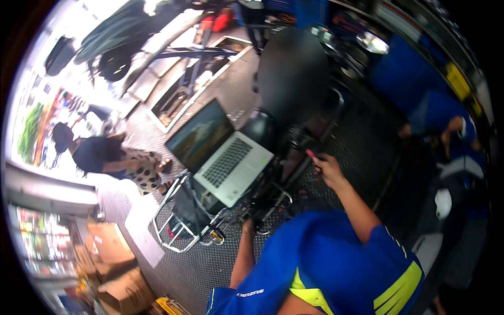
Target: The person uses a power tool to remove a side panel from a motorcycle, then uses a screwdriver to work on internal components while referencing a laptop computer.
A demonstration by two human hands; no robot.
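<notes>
An open silver laptop rests on a dark two-wheeler with a white tubular rack. My right hand, right of the laptop, is closed on a small red-handled object, perhaps a screwdriver, near the vehicle's dark frame. My left hand reaches among dark parts and cables just below the laptop; its fingers are hidden in shadow, so what it touches cannot be made out.
A person in patterned trousers is at the left. A co-worker in blue works beside another vehicle at the right. Cardboard boxes lie lower left; a lift is behind.
</notes>
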